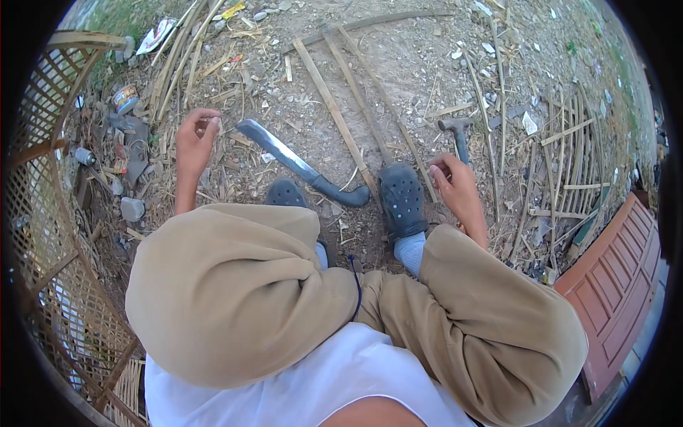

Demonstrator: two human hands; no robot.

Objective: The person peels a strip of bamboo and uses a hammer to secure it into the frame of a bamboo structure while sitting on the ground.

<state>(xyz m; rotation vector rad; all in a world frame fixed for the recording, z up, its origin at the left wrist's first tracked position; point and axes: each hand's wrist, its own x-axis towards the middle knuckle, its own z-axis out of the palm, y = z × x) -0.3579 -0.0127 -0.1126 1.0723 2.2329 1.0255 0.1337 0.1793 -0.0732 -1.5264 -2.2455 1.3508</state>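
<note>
Lying between empty, half-curled hands [195, 146] [457, 186], blade tip [247, 129] near the left: a machete [300, 167].

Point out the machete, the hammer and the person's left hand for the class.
Machete [288, 157]: head view; the point lies on the blade.
Hammer [462, 142]: head view; the point lies on the handle, below the head.
Left hand [193, 144]: head view; the point lies on the back of the hand.

A long, curved machete [297, 165] shows a glossy silver metal blade [274, 144] and smooth black handle [334, 189], against rough tan wooden strips [334, 114] and matt dark clogs [403, 199].
</note>
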